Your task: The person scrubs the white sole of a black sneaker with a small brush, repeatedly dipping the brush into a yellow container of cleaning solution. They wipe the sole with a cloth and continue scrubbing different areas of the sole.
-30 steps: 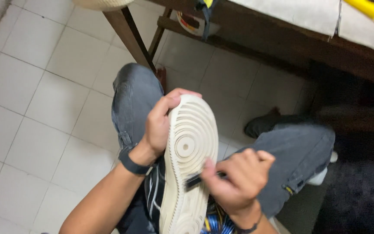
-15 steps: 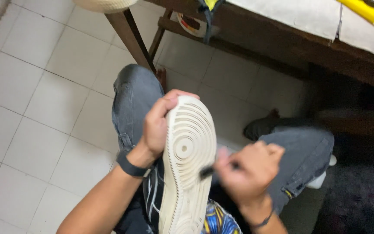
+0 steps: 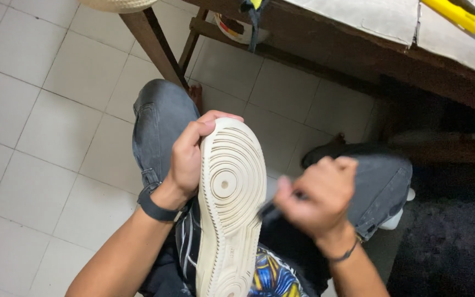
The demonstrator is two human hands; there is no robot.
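I hold a shoe (image 3: 227,203) sole-up over my lap, its cream rubber sole with ring-shaped tread facing me. My left hand (image 3: 189,157) grips the toe end from the left side, fingers curled over the tip. My right hand (image 3: 317,195) is closed on a small dark brush-like tool (image 3: 268,210), its tip at the right edge of the sole near the middle. The tool is blurred. A dark band sits on my left wrist and a thin bracelet on the right.
My knees in grey jeans (image 3: 160,118) spread over white floor tiles (image 3: 45,137). A dark wooden table (image 3: 358,49) stands ahead with a pale cloth and a yellow object (image 3: 454,15) on top. A dark rug (image 3: 457,236) lies at the right.
My right hand has slid the tool from the middle of the sole out to its right edge and a little upward. The left hand keeps its grip on the toe.
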